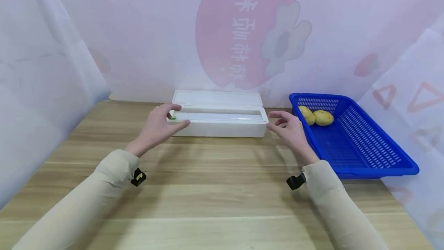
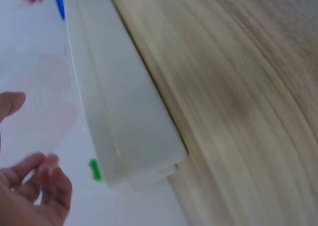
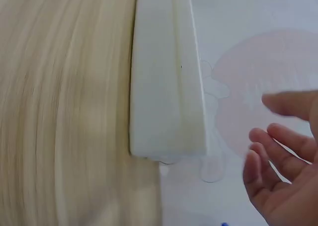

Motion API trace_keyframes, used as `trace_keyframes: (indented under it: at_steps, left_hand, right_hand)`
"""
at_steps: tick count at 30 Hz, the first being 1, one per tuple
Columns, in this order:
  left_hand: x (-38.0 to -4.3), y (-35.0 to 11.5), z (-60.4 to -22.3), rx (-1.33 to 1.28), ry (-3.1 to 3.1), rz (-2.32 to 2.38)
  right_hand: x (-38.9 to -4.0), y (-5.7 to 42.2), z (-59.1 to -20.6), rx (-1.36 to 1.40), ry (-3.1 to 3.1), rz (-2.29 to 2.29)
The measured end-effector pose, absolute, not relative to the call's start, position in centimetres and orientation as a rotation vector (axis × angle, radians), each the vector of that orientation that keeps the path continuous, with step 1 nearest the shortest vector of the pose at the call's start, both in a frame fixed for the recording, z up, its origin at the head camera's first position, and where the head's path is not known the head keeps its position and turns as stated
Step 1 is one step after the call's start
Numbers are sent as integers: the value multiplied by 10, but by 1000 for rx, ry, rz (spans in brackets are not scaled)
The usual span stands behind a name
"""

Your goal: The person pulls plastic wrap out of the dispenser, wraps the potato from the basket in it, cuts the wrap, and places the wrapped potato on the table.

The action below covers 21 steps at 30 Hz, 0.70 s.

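A long white box (image 1: 218, 130) lies across the back of the table with its lid (image 1: 216, 98) raised behind it. Inside is a whitish roll (image 1: 218, 116), seemingly of clear film, with a small green piece (image 2: 95, 170) at its left end. My left hand (image 1: 157, 126) hovers at the box's left end, thumb and fingers spread apart and gripping nothing. Off the right end is my right hand (image 1: 290, 129), its fingers loosely bent and holding nothing. In both wrist views a gap shows between hand and box.
To the right stands a blue plastic basket (image 1: 350, 165), with two potatoes (image 1: 323, 118) in its far left corner. A printed white sheet (image 1: 156, 49) hangs directly behind the wood-grain table (image 1: 215, 188) and along its sides.
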<state>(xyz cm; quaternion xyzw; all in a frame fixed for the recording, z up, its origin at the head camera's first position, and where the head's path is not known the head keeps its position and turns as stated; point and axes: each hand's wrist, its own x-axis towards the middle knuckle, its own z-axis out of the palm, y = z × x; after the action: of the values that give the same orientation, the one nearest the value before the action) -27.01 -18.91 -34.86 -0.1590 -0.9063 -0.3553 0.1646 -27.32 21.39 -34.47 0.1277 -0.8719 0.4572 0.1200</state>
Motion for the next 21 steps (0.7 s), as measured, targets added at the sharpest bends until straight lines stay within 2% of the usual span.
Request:
trace_keyframes:
  at_steps: [10,21]
  left_hand:
    - [-293,-213,-368,-452,-2578,-1413]
    - [-300,-220,-375,-381,-2587,-1455]
  right_hand:
    - [-306,205,-359,33,-2417,1714]
    - [-318,203,-372,98,-2444,1814]
